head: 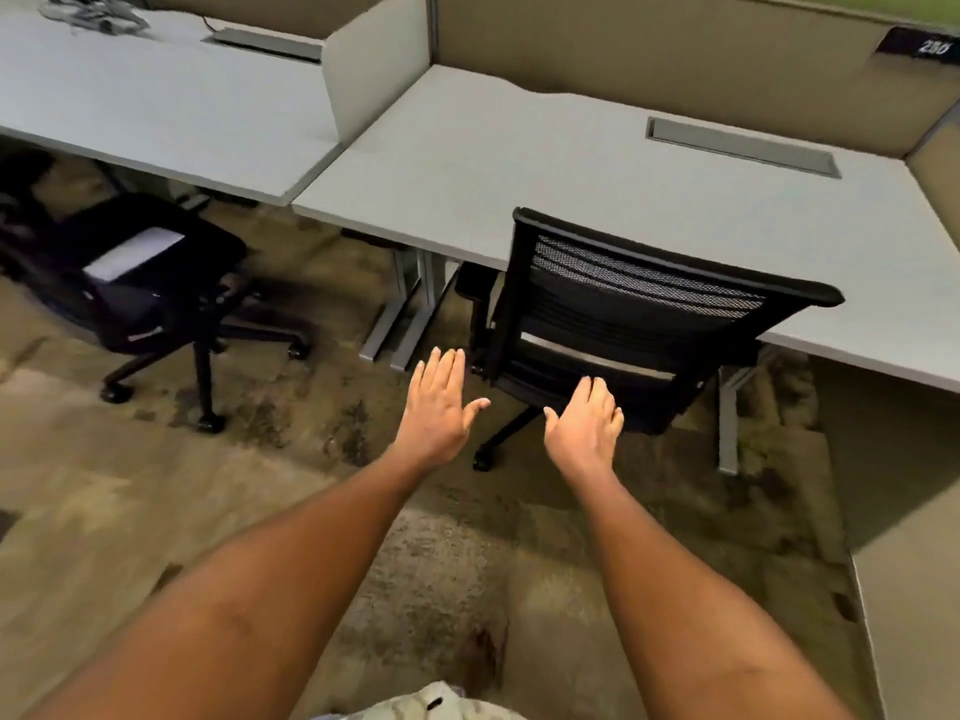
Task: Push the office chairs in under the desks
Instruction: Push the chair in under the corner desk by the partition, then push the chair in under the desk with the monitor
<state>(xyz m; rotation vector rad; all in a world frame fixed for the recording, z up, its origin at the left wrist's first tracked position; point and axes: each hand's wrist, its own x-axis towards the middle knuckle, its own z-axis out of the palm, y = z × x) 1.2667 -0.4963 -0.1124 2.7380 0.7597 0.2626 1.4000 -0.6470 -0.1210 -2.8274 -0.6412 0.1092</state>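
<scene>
Near the middle of the view, a black mesh-backed chair [644, 304] is seen at the front edge of the right-hand counter [519, 174], its backrest close against that edge and its seat largely hidden beneath the top. Both bare arms are stretched forward toward it. The left hand [441, 402] is held flat and open, fingers straight and together, thumb spread, just left of the chair and apart from it. The right hand [584, 423] is likewise open, with fingers slightly bent, and is seen in front of the lower part of the backrest; whether it touches the chair cannot be told. To the left, a second black chair [171, 304] is parked on the carpeted floor [156, 511], only partly under the left-hand counter [156, 111], with a white sheet [132, 254] lying on its seat. The two counters are separated by a pale divider panel [374, 65]. A grey cable hatch [743, 148] is set into the right-hand counter.
</scene>
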